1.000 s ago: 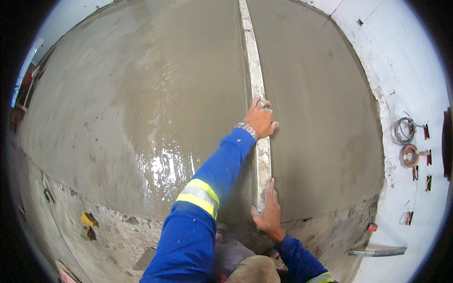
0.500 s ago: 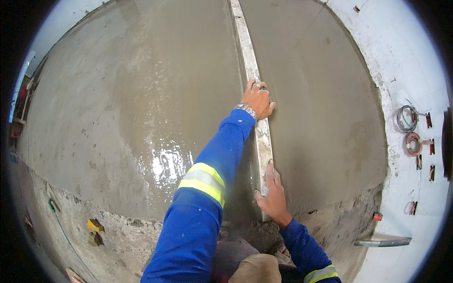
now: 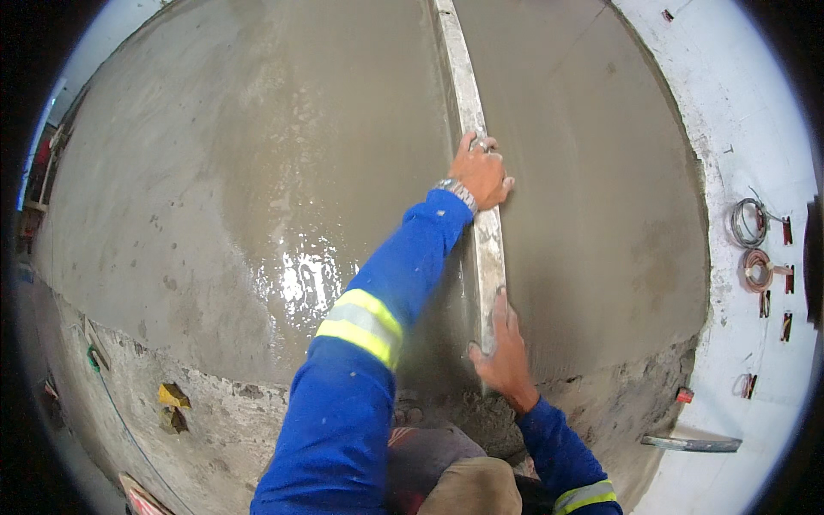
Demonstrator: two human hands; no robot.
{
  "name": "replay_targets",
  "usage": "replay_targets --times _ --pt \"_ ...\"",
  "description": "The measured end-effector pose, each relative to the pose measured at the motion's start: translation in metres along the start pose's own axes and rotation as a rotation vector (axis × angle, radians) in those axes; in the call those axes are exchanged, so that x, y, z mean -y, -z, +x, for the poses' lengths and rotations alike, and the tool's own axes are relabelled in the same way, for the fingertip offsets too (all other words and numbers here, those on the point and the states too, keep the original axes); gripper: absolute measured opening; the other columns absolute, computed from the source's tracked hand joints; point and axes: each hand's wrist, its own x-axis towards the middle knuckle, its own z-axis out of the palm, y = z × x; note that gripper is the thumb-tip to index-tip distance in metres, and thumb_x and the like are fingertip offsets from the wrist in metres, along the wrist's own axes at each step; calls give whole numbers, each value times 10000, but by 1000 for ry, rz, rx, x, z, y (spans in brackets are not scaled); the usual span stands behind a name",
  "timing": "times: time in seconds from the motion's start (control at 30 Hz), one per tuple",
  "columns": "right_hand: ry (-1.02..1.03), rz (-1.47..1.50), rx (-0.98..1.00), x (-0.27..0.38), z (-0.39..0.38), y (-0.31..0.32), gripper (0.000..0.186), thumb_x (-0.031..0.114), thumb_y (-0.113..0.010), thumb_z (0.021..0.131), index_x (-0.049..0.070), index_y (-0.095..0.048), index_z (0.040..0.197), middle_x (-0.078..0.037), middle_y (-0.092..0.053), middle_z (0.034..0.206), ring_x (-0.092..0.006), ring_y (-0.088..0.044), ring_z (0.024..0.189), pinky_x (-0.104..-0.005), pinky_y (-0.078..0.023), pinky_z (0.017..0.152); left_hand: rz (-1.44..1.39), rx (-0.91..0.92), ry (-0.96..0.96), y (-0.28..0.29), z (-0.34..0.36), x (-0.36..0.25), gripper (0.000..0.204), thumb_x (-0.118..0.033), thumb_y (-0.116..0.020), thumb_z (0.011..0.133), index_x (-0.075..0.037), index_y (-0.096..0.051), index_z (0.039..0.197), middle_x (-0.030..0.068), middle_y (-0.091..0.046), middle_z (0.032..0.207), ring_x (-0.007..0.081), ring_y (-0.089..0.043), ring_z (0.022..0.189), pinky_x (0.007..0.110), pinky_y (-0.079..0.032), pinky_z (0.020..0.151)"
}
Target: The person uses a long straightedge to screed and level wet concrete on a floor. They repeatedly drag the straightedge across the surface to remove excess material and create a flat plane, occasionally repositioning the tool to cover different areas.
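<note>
Straightedge (image 3: 466,81), long, narrow and pale with grey smears, runs beneath the left grip (image 3: 482,163) and down to the right grip (image 3: 500,335). The left grip is clasped over it, fingers bent across the bar. Nearer the body, the right grip holds the bar's close end, thumb on the left edge and fingers stretched out along the right. From the left grip the bar continues away to the upper limit of the view.

Wet grey surface (image 3: 601,189) spreads on both sides of the two grips, with a bright glare to the lower left of the left grip. A metal watch (image 3: 459,195) sits at the wrist just behind that grip, above a blue sleeve (image 3: 339,412) with a reflective band.

Well to the right of both grips, a grey cable coil (image 3: 749,223) and a reddish one hang against a white wall (image 3: 738,103). Far to the lower left of the right grip is a yellow lump (image 3: 174,395).
</note>
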Motion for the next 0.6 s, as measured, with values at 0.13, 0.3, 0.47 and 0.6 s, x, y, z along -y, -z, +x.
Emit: replay_targets --times 0.13,0.3,0.47,0.6 --pt "79 -52 -55 -3 -12 -9 1036 78 -672 728 68 -54 1560 -332 -341 1434 -520 -439 1253 -498 -424 1036 41 -7 -7 -5 -6 -1 335 -388 -584 880 -127 -792 850 72 -716 980 274 -515 1243 521 -190 1154" --pt "109 -4 -66 3 20 -14 1037 61 -671 726 67 -57 1560 -326 -321 1457 -506 -405 1291 -486 -403 1061 83 -29 3 -4 0 21 358 -400 -568 896 -121 -791 867 81 -714 1004 275 -512 1253 520 -194 1154" --pt "28 3 -27 1 -11 -17 1029 50 -670 715 55 -78 1557 -317 -325 1456 -496 -420 1286 -476 -400 1062 -10 60 -38 7 -21 1 383 -402 -544 916 -107 -787 895 81 -710 1042 271 -502 1269 515 -189 1158" --pt "79 3 -52 13 11 -20 1033 52 -670 719 80 -70 1560 -317 -308 1458 -518 -431 1261 -483 -428 1038 65 36 12 6 -6 21 384 -405 -545 915 -107 -787 893 76 -711 1043 265 -493 1275 515 -182 1162"
